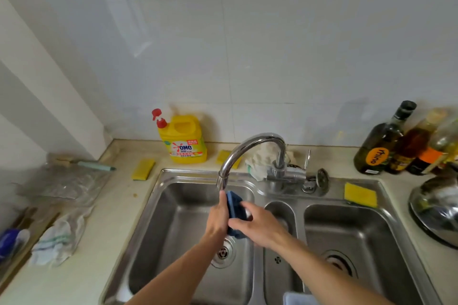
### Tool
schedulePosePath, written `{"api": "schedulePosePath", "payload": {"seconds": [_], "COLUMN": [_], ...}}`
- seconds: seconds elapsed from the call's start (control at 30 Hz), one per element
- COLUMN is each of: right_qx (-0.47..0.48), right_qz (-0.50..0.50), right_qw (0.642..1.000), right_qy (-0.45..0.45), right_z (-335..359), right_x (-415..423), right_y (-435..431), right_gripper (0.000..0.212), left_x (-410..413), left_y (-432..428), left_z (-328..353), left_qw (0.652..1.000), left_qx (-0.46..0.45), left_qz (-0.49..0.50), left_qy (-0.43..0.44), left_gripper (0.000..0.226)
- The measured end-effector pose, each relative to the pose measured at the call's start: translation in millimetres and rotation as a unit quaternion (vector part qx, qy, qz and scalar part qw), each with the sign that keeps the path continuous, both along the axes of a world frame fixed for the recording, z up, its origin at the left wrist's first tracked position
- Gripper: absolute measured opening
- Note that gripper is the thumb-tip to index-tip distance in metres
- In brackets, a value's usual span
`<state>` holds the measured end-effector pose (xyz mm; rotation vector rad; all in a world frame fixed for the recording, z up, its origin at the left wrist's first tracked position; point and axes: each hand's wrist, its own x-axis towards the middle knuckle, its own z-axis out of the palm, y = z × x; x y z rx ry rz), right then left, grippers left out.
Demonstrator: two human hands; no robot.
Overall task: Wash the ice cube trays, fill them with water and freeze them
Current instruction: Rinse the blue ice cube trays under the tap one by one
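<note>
Head view: fingers (221, 205) of left hand (217, 221) and right hand (259, 228) curled round a blue ice cube tray (234, 205), gripped on edge from both sides. Just under the faucet (247, 148) spout, over the left basin of the sink (188, 173). Behind, on the counter (111, 218), yellow detergent bottle (184, 141).

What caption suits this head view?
Left hand and right hand hold a blue ice cube tray under the faucet above the sink.

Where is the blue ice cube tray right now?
In the head view, the blue ice cube tray is held by the left hand and right hand under the faucet spout, over the sink's left basin.
</note>
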<state>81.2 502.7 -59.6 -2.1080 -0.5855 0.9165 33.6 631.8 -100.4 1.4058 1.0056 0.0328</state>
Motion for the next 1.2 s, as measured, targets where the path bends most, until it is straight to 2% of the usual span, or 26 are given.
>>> {"api": "schedulePosePath", "payload": {"seconds": [0.13,0.27,0.4,0.53,0.63,0.73,0.83,0.93,1.03,1.1,1.2], "right_qx": [-0.005,-0.006,0.006,0.018,0.021,-0.022,-0.064,-0.103,-0.089,-0.084,-0.111], "right_qz": [-0.035,-0.065,-0.104,-0.143,-0.173,-0.168,-0.172,-0.16,-0.159,-0.145,-0.099], "right_qw": [0.999,0.997,0.993,0.986,0.982,0.985,0.982,0.98,0.981,0.984,0.989], "right_qy": [0.023,0.038,0.051,0.08,0.077,0.033,0.044,0.054,0.06,0.057,0.023], "right_z": [-10,-20,-27,-38,-46,-48,-50,-55,-58,-54,-49], "right_x": [-4,-6,0,6,10,22,35,40,35,28,18], "right_y": [35,60,70,65,59,35,-6,-34,-42,-47,-62], "right_gripper": [0.056,0.051,0.05,0.043,0.058,0.067,0.067,0.063,0.061,0.063,0.057], "left_x": [5,10,29,42,47,50,45,45,54,56,55], "left_y": [38,64,76,77,74,92,123,132,113,97,86], "left_z": [-16,-34,-34,-35,-33,-33,-37,-35,-36,-37,-33], "left_qw": [0.999,0.998,0.993,0.984,0.975,0.967,0.965,0.945,0.92,0.913,0.928], "left_qx": [-0.007,-0.023,0.014,0.02,0.045,0.084,0.1,0.179,0.235,0.225,0.183], "left_qz": [-0.036,-0.062,-0.116,-0.174,-0.214,-0.232,-0.22,-0.251,-0.3,-0.324,-0.302], "left_qy": [0.012,0.023,0.034,0.044,0.036,0.067,0.103,0.106,0.087,0.1,0.122], "left_gripper": [0.067,0.066,0.067,0.041,0.033,0.05,0.07,0.063,0.054,0.045,0.046]}}
